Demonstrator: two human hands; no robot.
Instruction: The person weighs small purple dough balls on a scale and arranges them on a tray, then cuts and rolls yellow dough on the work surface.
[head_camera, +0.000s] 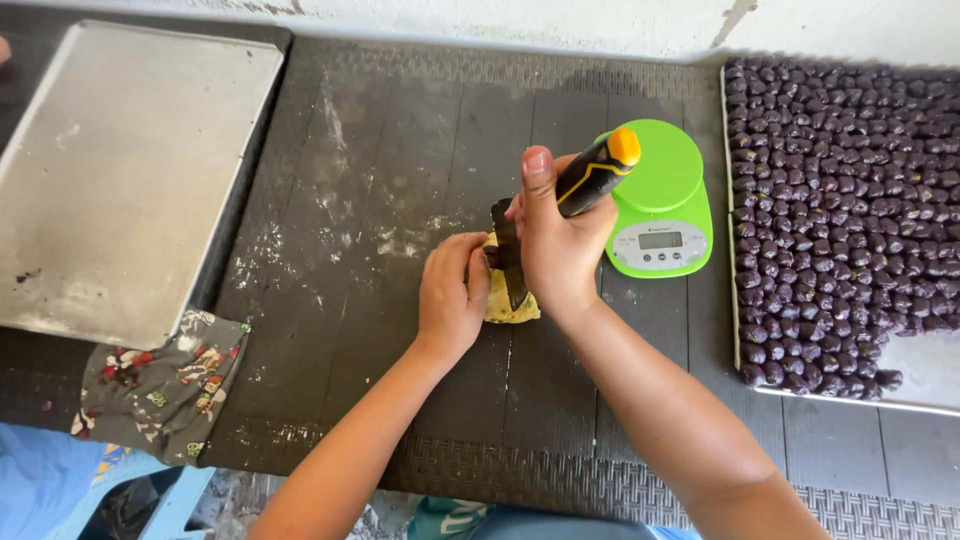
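Observation:
My right hand (555, 240) grips a knife with a black and orange handle (597, 170); its dark blade (508, 262) points down into a pale yellow lump of dough (505, 308) on the dark mat. My left hand (450, 295) rests on the left side of the dough, fingers curled against it. Both hands cover most of the dough, so only its lower edge shows.
A green kitchen scale (672, 215) stands just right of my hands. At the far right a tray (925, 375) holds several rows of small dark purple balls (830, 200). A bare metal tray (120, 170) lies at the left, with a printed cloth (165, 385) below it.

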